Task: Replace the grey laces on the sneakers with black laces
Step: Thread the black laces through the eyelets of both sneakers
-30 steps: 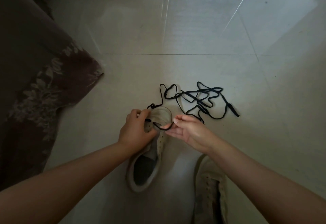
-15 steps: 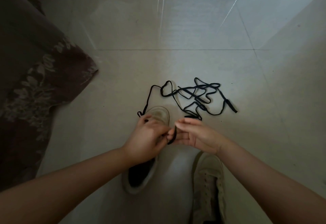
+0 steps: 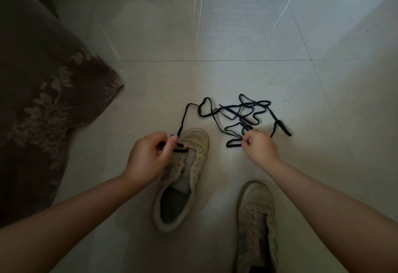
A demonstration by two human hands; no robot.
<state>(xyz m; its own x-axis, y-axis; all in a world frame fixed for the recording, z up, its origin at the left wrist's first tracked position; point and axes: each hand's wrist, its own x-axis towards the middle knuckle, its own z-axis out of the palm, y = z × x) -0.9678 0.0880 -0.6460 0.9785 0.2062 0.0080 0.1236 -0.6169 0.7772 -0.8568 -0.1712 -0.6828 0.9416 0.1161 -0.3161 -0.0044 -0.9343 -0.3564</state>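
While the pale, worn canvas sneaker lies on the glossy cream floor tiles with its toe pointing away from the person, the left hand rests over its eyelet rows, thumb and forefinger closed in a tight pinch on a thin flat black lace. Just under that pinch a short black stretch crosses the lowest eyelets, and from the fingertips the lace climbs away across the tile before bending toward the loose tangle beyond the shoe. The right hand sits apart from the left, off the sneaker's far side, its fingers curled in and nipping a loop of black lace at the near edge of the tangle; whether this is the same strand or a second one I cannot tell from the knot of loops. Nearer the person than the right-hand grip, under that forearm, the second pale sneaker lies with bare eyelets. Well out beyond the left wrist hangs a brown cloth with a pale floral print.
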